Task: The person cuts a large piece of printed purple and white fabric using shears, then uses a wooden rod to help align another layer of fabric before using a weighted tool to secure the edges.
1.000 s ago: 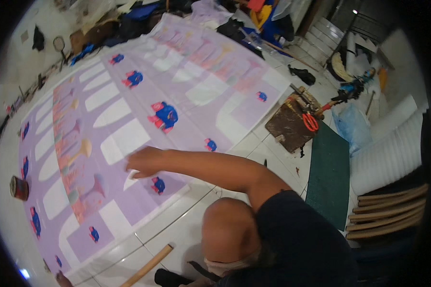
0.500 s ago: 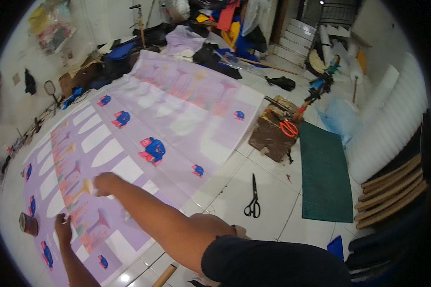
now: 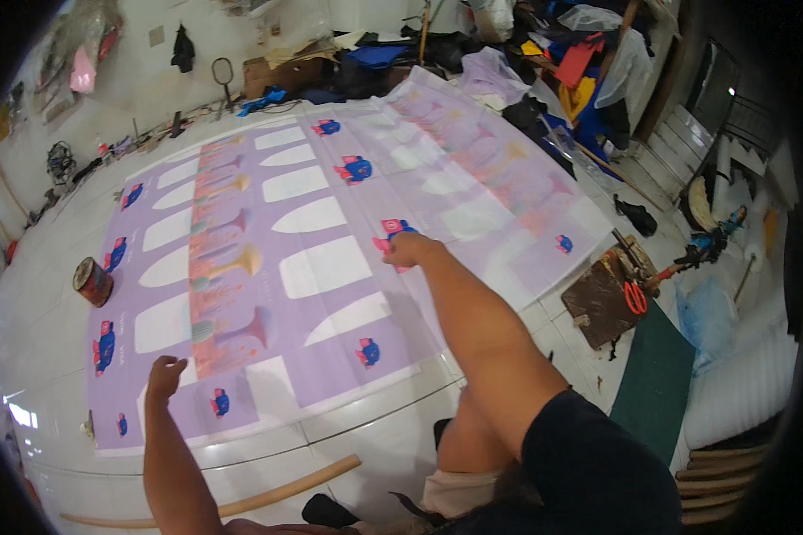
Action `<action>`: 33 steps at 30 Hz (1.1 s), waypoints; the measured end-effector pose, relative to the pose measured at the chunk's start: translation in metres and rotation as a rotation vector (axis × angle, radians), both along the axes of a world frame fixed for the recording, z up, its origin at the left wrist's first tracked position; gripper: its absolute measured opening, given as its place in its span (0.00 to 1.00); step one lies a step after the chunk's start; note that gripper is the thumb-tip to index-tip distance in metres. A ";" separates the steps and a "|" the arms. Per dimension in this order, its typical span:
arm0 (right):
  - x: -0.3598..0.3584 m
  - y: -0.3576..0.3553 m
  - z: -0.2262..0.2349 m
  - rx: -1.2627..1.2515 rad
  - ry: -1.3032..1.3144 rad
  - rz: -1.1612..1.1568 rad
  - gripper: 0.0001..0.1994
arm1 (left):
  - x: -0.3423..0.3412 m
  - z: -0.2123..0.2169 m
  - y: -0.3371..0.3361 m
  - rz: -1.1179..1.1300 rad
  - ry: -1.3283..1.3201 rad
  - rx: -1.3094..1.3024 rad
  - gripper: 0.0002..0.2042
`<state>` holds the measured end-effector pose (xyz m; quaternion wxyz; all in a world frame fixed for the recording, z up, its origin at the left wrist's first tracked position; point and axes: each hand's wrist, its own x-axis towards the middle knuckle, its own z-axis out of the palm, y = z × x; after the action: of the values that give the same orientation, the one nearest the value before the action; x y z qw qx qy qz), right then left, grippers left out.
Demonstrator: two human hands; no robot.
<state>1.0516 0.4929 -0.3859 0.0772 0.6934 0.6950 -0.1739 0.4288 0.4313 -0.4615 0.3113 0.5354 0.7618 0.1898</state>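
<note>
A wide lilac printed sheet (image 3: pixel 281 192) lies spread on the floor, with white panels, an orange-pink strip and small blue-and-pink figures. Its right part looks paler and lies folded over. My right hand (image 3: pixel 409 250) reaches out over one of the figures near the fold, its fingers curled downward; whether they grip the sheet is hidden. Over the near left part, by the lower end of the orange-pink strip, my left hand (image 3: pixel 164 376) has its fingers bent together. What it holds, if anything, is too small to make out.
A rusty tin (image 3: pixel 93 282) stands at the sheet's left edge. Along the near side lies a long wooden stick (image 3: pixel 303 486). Orange-handled scissors (image 3: pixel 634 298) rest on a brown block (image 3: pixel 602 303), beside a green mat (image 3: pixel 656 383). Fabric scraps (image 3: pixel 379 58) are heaped along the wall.
My view has swung left. My right hand has moved rightward across the sheet, from the white panels to the printed figure. My left hand has shifted toward the strip's near end.
</note>
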 end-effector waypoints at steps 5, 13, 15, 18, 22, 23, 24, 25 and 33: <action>-0.006 0.005 0.002 0.032 0.189 -0.098 0.23 | 0.038 -0.007 0.022 -0.104 -0.042 0.015 0.24; -0.031 0.004 0.001 0.104 0.173 -0.067 0.25 | 0.059 -0.006 0.031 -0.165 -0.060 0.025 0.26; -0.028 0.006 0.002 0.084 0.151 -0.048 0.25 | 0.053 -0.006 0.029 -0.155 -0.058 0.039 0.27; -0.028 0.008 0.003 0.060 0.156 -0.024 0.25 | 0.041 -0.007 0.028 -0.115 -0.080 0.045 0.27; -0.039 0.008 0.002 0.091 0.121 0.005 0.24 | 0.029 -0.004 0.017 -0.071 -0.097 -0.018 0.26; -0.035 0.008 0.000 0.051 0.127 -0.035 0.24 | 0.035 0.002 0.013 -0.065 -0.117 -0.057 0.25; -0.028 0.006 -0.001 0.055 0.121 -0.048 0.24 | 0.044 0.007 0.010 -0.060 -0.137 -0.097 0.25; -0.030 0.004 0.000 0.062 0.128 -0.049 0.24 | 0.052 0.018 0.005 -0.031 -0.106 -0.095 0.23; -0.025 0.002 0.027 0.067 0.048 -0.021 0.24 | 0.057 0.024 0.010 -0.035 -0.150 -0.044 0.24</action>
<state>1.0266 0.4953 -0.3587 0.0355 0.6985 0.6947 -0.1676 0.4853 0.4411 -0.4374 0.3824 0.5261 0.7309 0.2069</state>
